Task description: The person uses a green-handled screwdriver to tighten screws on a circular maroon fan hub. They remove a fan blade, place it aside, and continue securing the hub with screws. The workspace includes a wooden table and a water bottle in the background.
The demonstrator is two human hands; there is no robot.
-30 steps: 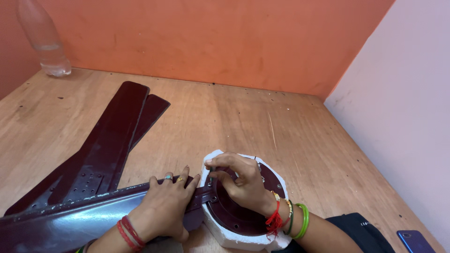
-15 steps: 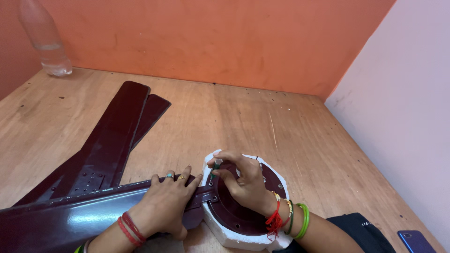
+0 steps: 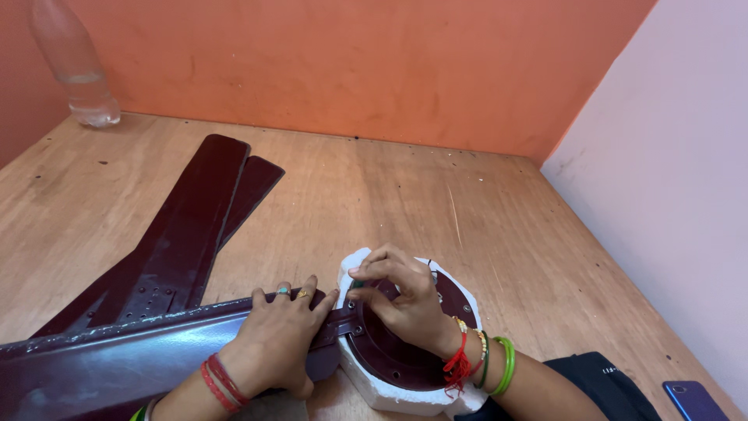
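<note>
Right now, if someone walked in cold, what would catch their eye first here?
Probably the two hands low in the middle: the left hand presses flat on a long glossy maroon fan blade, while the right hand works with its fingers at the round maroon motor hub seated in a white foam block. Next, two more maroon blades lie stacked on the plywood table at left, with a clear plastic bottle in the far left corner.

3 dark maroon fan blades are lying on the wood. 1 fan motor is sitting in 1 white foam block. Also showing: 1 clear bottle, 1 blue phone, 2 hands.
</note>
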